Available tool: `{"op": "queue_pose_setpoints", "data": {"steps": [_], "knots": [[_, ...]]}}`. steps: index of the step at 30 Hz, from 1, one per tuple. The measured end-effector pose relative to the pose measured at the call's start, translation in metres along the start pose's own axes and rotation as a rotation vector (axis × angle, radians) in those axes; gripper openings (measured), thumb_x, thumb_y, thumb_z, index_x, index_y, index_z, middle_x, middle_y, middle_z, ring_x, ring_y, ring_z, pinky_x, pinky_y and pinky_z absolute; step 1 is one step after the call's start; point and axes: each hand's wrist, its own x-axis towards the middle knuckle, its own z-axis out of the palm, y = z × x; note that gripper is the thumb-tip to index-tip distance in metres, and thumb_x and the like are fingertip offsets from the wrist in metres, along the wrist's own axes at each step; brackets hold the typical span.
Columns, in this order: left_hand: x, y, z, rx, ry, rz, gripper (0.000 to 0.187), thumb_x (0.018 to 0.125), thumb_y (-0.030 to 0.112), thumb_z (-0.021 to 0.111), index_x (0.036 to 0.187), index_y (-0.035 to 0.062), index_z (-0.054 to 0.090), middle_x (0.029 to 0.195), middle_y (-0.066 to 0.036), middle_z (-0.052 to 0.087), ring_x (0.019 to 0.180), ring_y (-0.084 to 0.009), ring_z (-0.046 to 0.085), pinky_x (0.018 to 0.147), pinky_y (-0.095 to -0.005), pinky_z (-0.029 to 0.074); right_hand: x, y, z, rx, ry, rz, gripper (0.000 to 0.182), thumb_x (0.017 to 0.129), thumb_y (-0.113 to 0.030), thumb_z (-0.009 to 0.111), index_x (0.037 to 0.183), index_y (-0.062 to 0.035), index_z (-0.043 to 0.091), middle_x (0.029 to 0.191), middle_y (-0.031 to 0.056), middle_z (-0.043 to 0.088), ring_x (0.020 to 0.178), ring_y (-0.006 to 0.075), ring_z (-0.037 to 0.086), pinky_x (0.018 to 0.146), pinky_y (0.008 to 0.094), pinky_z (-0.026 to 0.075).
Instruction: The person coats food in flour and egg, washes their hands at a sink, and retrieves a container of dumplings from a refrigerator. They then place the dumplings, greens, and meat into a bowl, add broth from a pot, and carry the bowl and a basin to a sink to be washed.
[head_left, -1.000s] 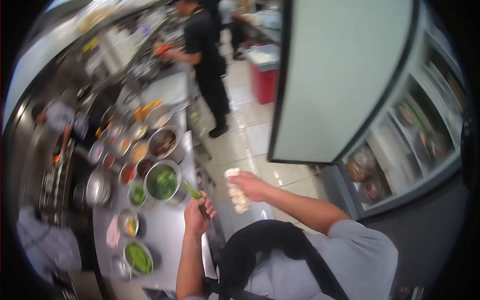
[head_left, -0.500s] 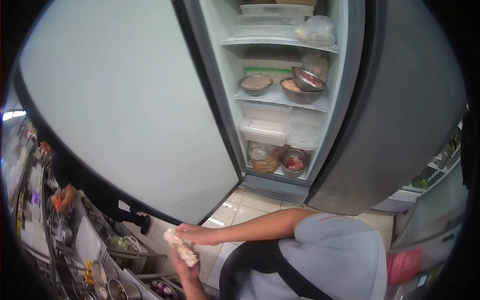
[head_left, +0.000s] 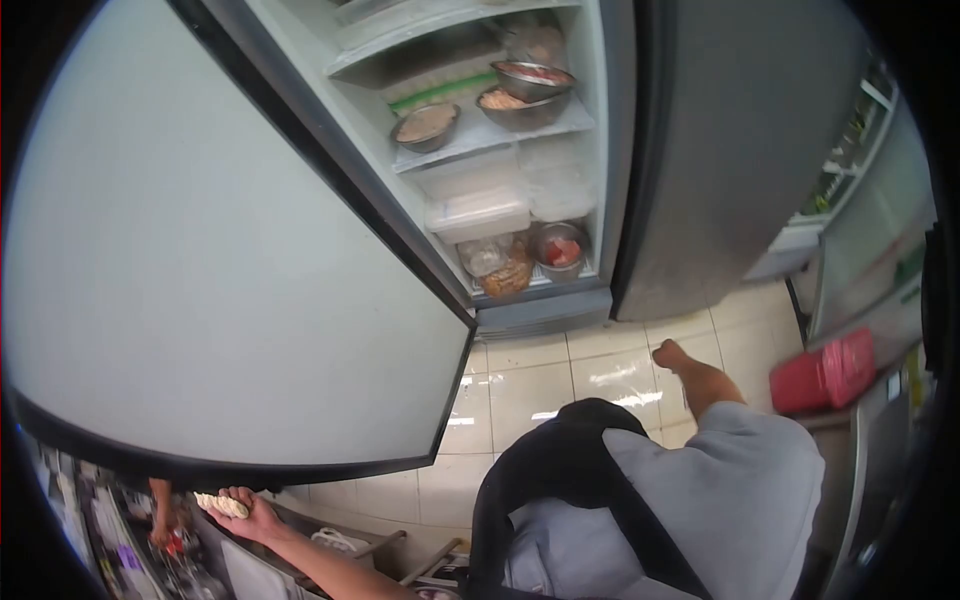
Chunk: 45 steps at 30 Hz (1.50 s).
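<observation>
White, lumpy food [head_left: 222,504] sits in the person's left hand [head_left: 243,512], the fingers curled closed around it, low at the left of the view beneath the lower edge of the open refrigerator door [head_left: 200,260]. What the food is cannot be told. The right hand [head_left: 672,355] is extended out over the tiled floor [head_left: 530,390] toward the open cabinet; its fingers appear loosely bent and hold nothing, though the hand is small and foreshortened, so their exact spread cannot be told. Inside the refrigerator, steel bowls [head_left: 520,95] of food occupy an upper shelf, clear lidded containers [head_left: 480,212] a middle one, and a bagged item [head_left: 495,270] and another bowl [head_left: 558,247] the lowest. A red container [head_left: 825,372] stands at the right. Judged from this arrangement, the door is already open and the food already in hand, well apart from the shelves; nothing has yet been set in or taken out.
</observation>
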Motion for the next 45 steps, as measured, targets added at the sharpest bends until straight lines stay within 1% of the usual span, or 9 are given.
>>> {"op": "queue_pose_setpoints", "data": {"steps": [5, 13, 19, 22, 25, 27, 29, 38, 45], "knots": [[0.049, -0.038, -0.059, 0.247, 0.199, -0.063, 0.043, 0.097, 0.035, 0.046, 0.128, 0.0057, 0.051, 0.119, -0.009, 0.060, 0.109, -0.0246, 0.057, 0.087, -0.0380, 0.052, -0.127, 0.037, 0.015, -0.103, -0.239, 0.210, 0.046, 0.084, -0.032, 0.057, 0.102, 0.0092, 0.061, 0.110, 0.0224, 0.062, 0.079, 0.0356, 0.068, 0.056, 0.0407, 0.060], [0.019, -0.117, -0.024, 0.317, 0.412, -0.250, 0.037, 0.097, 0.034, 0.045, 0.119, 0.0062, 0.056, 0.110, -0.006, 0.062, 0.094, -0.0221, 0.059, 0.077, -0.0379, 0.052, -0.152, 0.010, 0.059, -0.436, -0.467, -0.518, 0.037, 0.083, -0.032, 0.055, 0.093, 0.0015, 0.068, 0.092, 0.0222, 0.067, 0.071, 0.0283, 0.068, 0.064, 0.0373, 0.056], [-0.041, -0.134, 0.036, 0.310, 0.445, -0.304, 0.034, 0.097, 0.033, 0.045, 0.113, 0.0065, 0.059, 0.103, -0.004, 0.063, 0.083, -0.0202, 0.060, 0.070, -0.0378, 0.052, -0.110, -0.023, 0.058, -0.281, -0.491, -0.362, 0.038, 0.084, -0.025, 0.050, 0.070, 0.0078, 0.065, 0.065, 0.0211, 0.062, 0.053, 0.0329, 0.061, 0.058, 0.0444, 0.052], [-0.130, -0.151, 0.103, 0.208, 0.521, -0.322, 0.033, 0.097, 0.033, 0.045, 0.110, 0.0067, 0.061, 0.099, -0.003, 0.064, 0.078, -0.0193, 0.061, 0.066, -0.0378, 0.053, -0.016, 0.005, 0.112, -0.724, -0.486, -1.336, 0.032, 0.093, -0.026, 0.047, 0.105, -0.0029, 0.066, 0.108, 0.0191, 0.063, 0.098, 0.0302, 0.062, 0.080, 0.0427, 0.054], [-0.212, -0.181, 0.191, 0.058, 0.639, -0.316, 0.030, 0.096, 0.035, 0.049, 0.109, 0.0091, 0.058, 0.093, -0.002, 0.062, 0.073, -0.0154, 0.059, 0.063, -0.0341, 0.051, -0.015, -0.038, 0.088, -0.851, -0.806, -1.444, 0.035, 0.089, -0.025, 0.057, 0.122, -0.0133, 0.058, 0.121, 0.0136, 0.058, 0.112, 0.0303, 0.055, 0.094, 0.0417, 0.046], [-0.248, -0.202, 0.207, -0.080, 0.473, -0.402, 0.027, 0.094, 0.033, 0.056, 0.109, 0.0106, 0.056, 0.088, -0.002, 0.060, 0.072, -0.0123, 0.058, 0.064, -0.0296, 0.049, -0.032, -0.073, 0.055, -0.748, -0.837, -1.416, 0.041, 0.088, -0.028, 0.058, 0.125, -0.0133, 0.056, 0.131, 0.0144, 0.053, 0.116, 0.0292, 0.052, 0.092, 0.0410, 0.047], [-0.269, -0.205, 0.218, -0.005, 0.491, -0.403, 0.029, 0.094, 0.033, 0.056, 0.110, 0.0098, 0.054, 0.085, -0.002, 0.059, 0.073, -0.0138, 0.058, 0.062, -0.0302, 0.049, -0.074, -0.108, 0.031, -0.186, -0.891, -0.218, 0.050, 0.085, -0.033, 0.060, 0.128, -0.0098, 0.052, 0.140, 0.0167, 0.045, 0.123, 0.0322, 0.046, 0.098, 0.0466, 0.043], [-0.316, -0.120, 0.151, 0.605, 0.641, -0.363, 0.035, 0.096, 0.028, 0.055, 0.119, 0.0019, 0.055, 0.097, -0.001, 0.060, 0.085, -0.0075, 0.056, 0.074, -0.0247, 0.048, 0.031, -0.131, -0.087, 0.768, -0.813, -0.372, 0.064, 0.085, -0.051, 0.050, 0.134, -0.0097, 0.046, 0.138, 0.0119, 0.045, 0.125, 0.0331, 0.042, 0.100, 0.0602, 0.034], [-0.248, -0.065, 0.077, 0.555, 0.692, -0.308, 0.031, 0.096, 0.025, 0.053, 0.117, 0.0023, 0.056, 0.100, -0.003, 0.062, 0.086, -0.0104, 0.059, 0.075, -0.0270, 0.049, 0.091, -0.216, -0.073, 1.445, 0.127, 0.026, 0.063, 0.085, -0.043, 0.036, 0.140, -0.0121, 0.040, 0.143, 0.0062, 0.042, 0.123, 0.0300, 0.044, 0.103, 0.0506, 0.033]]}}
